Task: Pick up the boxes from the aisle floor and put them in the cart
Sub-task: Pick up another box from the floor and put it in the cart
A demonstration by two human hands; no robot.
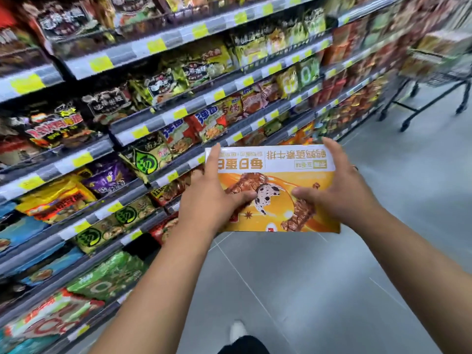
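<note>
An orange and white box (pixel 278 180) with upside-down print is held up at chest height over the aisle floor. My left hand (pixel 209 195) grips its left edge, thumb lying across the top face. My right hand (pixel 339 190) grips its right edge, thumb on the top face too. The cart (pixel 434 72), a black wire shopping cart, stands blurred at the far upper right with boxes stacked in its basket, well beyond the box I hold.
Tall shelves (pixel 143 139) packed with snack and noodle bags run along the whole left side. Grey tiled floor (pixel 332 290) stretches ahead and to the right. My foot in a white shoe (pixel 237 330) shows at the bottom.
</note>
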